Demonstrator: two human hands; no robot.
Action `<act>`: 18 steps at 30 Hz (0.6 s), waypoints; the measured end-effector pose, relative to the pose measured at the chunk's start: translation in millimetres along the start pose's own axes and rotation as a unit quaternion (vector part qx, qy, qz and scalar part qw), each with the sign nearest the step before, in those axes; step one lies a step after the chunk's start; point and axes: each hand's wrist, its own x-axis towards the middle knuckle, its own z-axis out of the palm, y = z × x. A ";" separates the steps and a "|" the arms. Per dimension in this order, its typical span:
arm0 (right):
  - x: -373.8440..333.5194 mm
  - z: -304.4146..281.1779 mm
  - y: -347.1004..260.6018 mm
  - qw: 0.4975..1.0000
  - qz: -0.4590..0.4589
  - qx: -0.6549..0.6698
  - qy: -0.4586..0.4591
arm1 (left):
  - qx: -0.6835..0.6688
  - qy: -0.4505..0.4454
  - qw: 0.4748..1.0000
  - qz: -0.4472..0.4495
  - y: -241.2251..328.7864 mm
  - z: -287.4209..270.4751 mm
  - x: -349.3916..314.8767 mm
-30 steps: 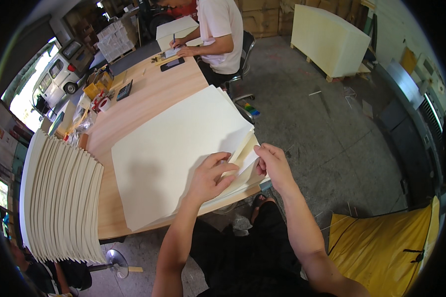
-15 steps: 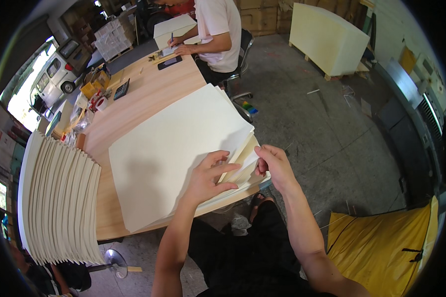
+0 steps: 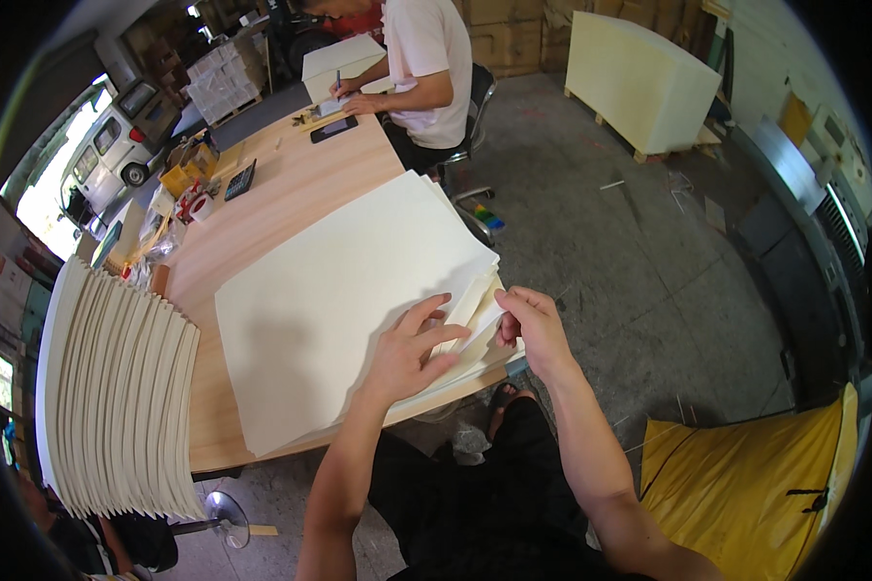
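Large cream paper sheets (image 3: 329, 281) lie stacked at the near end of the table, their right-hand corners curled up and fanned apart. My left hand (image 3: 412, 349) rests over the stack's near right part, fingers spread, beside the lifted edges. Pinched between the thumb and fingers of my right hand (image 3: 533, 329) is the corner of a white paper sheet (image 3: 484, 324). How many layers that pinch takes in cannot be made out.
A tall fanned pile of cream sheets (image 3: 116, 387) stands at the table's left. Across the wooden table (image 3: 300, 184), a seated person (image 3: 426, 77) writes beside a phone (image 3: 334, 129). A calculator (image 3: 240, 181) and tape rolls (image 3: 201, 207) lie left. A yellow cover (image 3: 746, 474) is at lower right.
My right hand has shifted very slightly, and the corners of the sheets by it have changed shape a little. My left hand stays nearly in place.
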 end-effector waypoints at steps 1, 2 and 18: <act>-0.4 -0.8 0.2 1.000 0.002 0.011 0.001 | 0.008 -0.001 1.000 0.000 5.7 -0.4 2.1; -0.3 -1.5 0.1 1.000 0.001 0.011 0.002 | 0.017 -0.002 1.000 -0.001 8.7 -0.3 3.7; -1.0 1.4 18.2 0.971 -0.112 -0.196 0.080 | -0.045 0.020 0.997 -0.063 5.8 4.0 1.1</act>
